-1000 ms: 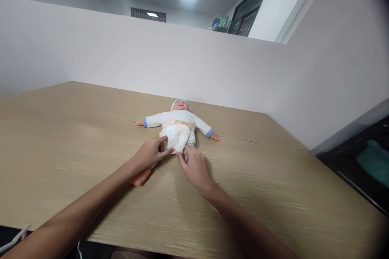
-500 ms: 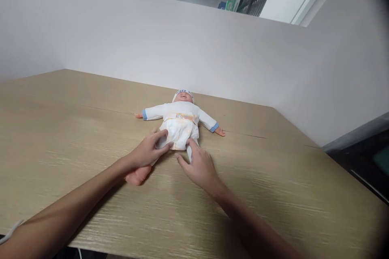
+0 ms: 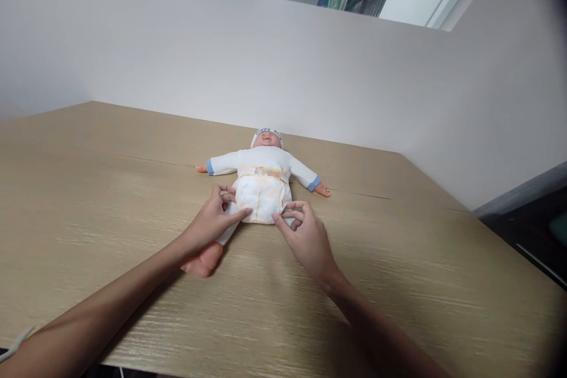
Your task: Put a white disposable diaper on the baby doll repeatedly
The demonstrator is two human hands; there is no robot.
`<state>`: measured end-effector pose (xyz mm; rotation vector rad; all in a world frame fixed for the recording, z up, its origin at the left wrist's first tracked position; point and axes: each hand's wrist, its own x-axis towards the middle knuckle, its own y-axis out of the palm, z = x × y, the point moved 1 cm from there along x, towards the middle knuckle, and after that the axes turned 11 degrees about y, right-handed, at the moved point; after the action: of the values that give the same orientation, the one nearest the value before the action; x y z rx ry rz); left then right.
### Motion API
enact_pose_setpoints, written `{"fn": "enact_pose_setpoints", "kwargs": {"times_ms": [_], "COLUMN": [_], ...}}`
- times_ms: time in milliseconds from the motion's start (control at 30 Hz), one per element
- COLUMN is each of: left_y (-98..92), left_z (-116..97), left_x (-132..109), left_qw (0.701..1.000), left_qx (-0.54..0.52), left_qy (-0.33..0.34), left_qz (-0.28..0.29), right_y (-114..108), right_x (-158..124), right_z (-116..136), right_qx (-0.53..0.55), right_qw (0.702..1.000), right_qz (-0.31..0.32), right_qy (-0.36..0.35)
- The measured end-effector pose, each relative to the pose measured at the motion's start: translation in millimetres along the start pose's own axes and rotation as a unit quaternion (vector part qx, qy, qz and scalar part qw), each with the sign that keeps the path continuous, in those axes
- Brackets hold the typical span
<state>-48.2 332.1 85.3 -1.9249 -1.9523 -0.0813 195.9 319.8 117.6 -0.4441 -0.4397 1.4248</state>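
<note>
A baby doll [image 3: 266,156] in a white top with blue cuffs and a printed cap lies on its back on the table, arms spread. Around its hips is a white diaper [image 3: 259,198] with an orange patterned waistband. My left hand [image 3: 215,212] grips the diaper's left edge, thumb on the front and fingers curled at the side above the doll's leg. On the opposite side, my right hand [image 3: 305,233] pinches the diaper's lower right edge between thumb and fingers. One bare doll foot [image 3: 202,261] shows below my left wrist; my right hand hides the other leg.
The wood-grain table [image 3: 133,207] has a thin seam across it. A pale partition wall [image 3: 221,65] rises behind it. At the right edge stands a dark, screen-like object [image 3: 527,230]. A white cable [image 3: 18,342] lies by my left forearm.
My right hand has shifted slightly right and its fingers have turned to the diaper's edge. The diaper front looks smoother and wider. My left thumb stays on the front.
</note>
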Motion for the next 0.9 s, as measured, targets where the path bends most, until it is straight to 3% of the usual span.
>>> {"fn": "enact_pose_setpoints", "kwargs": {"times_ms": [133, 300, 467, 900], "left_y": [-0.6, -4.1, -12.4, -12.4], "left_z": [-6, -19, -19, -8], "left_x": [0, 6, 12, 12], "left_qw": [1.0, 0.996, 0.972, 0.966], "left_qx": [-0.005, -0.064, -0.181, -0.224], "left_qy": [-0.008, -0.028, -0.09, -0.092], "left_qz": [0.009, 0.061, 0.119, 0.086], "right_y": [2, 5, 10, 17], "right_x": [1, 3, 8, 16], "right_z": [-1, 2, 6, -12], "right_qx": [-0.021, -0.06, -0.011, 0.071], "right_qw": [1.0, 0.997, 0.995, 0.992], "right_qz": [0.003, 0.02, 0.089, 0.093], "right_qy": [-0.012, -0.041, -0.033, -0.038]}}
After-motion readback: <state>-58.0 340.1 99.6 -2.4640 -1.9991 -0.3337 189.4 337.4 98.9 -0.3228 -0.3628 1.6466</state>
